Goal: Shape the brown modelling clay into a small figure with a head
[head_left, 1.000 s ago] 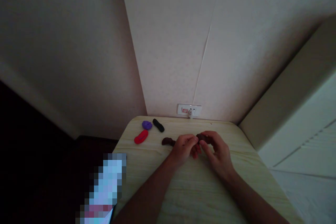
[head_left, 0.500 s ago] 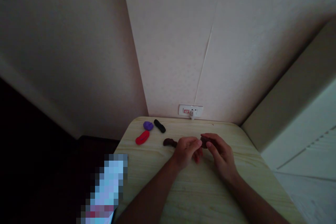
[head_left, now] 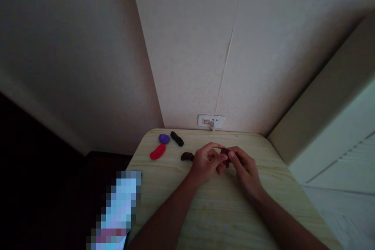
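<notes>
Between the fingertips of my left hand (head_left: 207,161) and my right hand (head_left: 243,166) is a small lump of dark brown modelling clay (head_left: 225,152). Both hands pinch it just above the table, thumbs towards me; the fingers cover part of it. Another brown clay piece (head_left: 186,156) lies on the table just left of my left hand, which hides its right end. Farther left rest a red clay piece (head_left: 158,151), a purple clay lump (head_left: 164,138) and a black clay roll (head_left: 177,138).
The pale wood-grain table (head_left: 222,215) has rounded far corners and meets the wall. Above its far edge is a wall socket (head_left: 211,120) with a plug in it. A blurred-out bright screen (head_left: 117,207) stands at the left edge. A pale cabinet (head_left: 328,125) stands right.
My left fingers have shifted from beside the brown lump to reach over its far side, and my right thumb has moved up onto it. The other clay pieces stay put.
</notes>
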